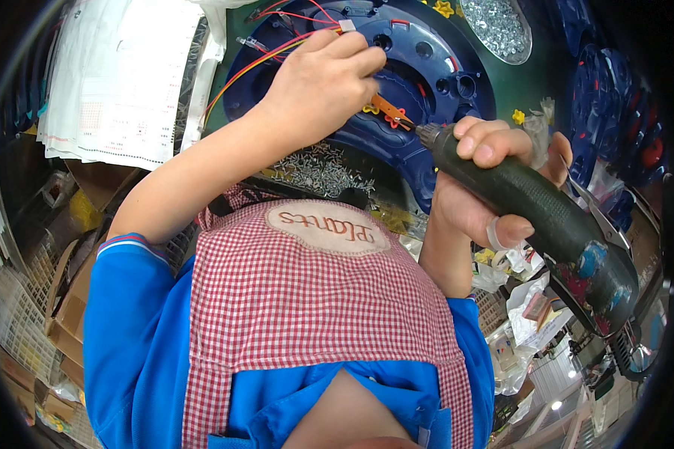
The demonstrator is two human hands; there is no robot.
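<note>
My right hand [487, 168] is wrapped round a dark electric screwdriver [528, 187] with worn coloured patches near its back end. Its bit points left, close to the end of a narrow orange strip [386, 107]. That strip comes out from under the curled fingers of my left hand [329, 78], which is closed on its other end; the fingertips are partly hidden. Both hands are over a round dark blue plastic housing [404, 37] with holes and small red parts. Red and yellow wires [240, 73] run beside my left hand to a white connector [347, 26].
Loose screws [318, 170] lie in a heap at the near side of the housing. A tray of small clear or silvery pieces [498, 30] stands at the far right. Printed sheets [120, 75] hang at the left. More blue plastic parts [603, 97] are stacked at the right.
</note>
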